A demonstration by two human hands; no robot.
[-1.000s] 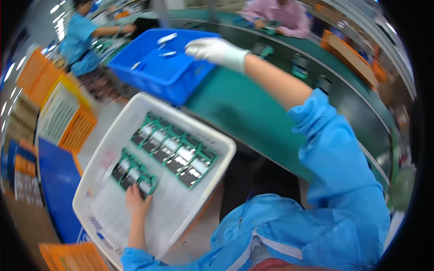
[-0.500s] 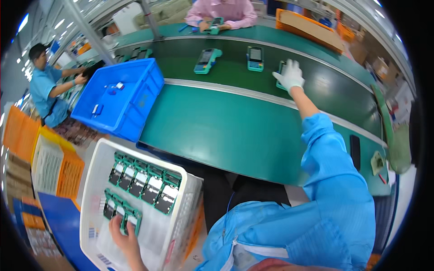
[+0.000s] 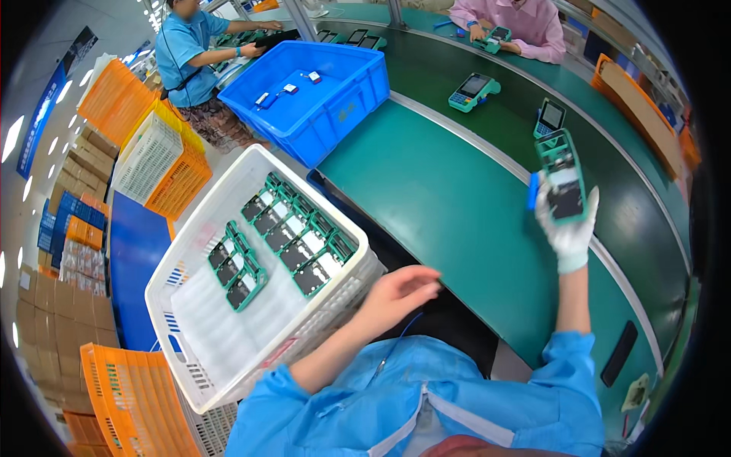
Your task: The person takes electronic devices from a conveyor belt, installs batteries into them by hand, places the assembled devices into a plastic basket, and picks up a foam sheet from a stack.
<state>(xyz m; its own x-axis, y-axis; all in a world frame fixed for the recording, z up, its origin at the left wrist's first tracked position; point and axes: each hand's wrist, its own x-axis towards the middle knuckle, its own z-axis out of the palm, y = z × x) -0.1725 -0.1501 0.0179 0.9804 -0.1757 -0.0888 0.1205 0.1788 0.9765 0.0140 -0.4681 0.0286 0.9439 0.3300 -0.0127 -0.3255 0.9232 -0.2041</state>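
Both hands have shifted since the earlier frame: head view shows the left hand (image 3: 396, 295) out of the white crate (image 3: 312, 320) and the right hand (image 3: 569, 232), gloved, lifted off the dark green belt (image 3: 632, 206). Right hand: closed around the lower end of a green-framed device (image 3: 565, 196), its black-panelled face toward the camera. Left hand: part-open, fingers loosely bent, nothing visible in its grip. Two rows of green-framed units (image 3: 301, 234) lie left of it, in the crate. A handheld terminal (image 3: 550, 118) rests just beyond the held device. Tabletop edge runs just beside the left fingertips; metal rail (image 3: 487, 148) passes under the right hand. Room extends across green tabletop (image 3: 442, 198) between both hands.
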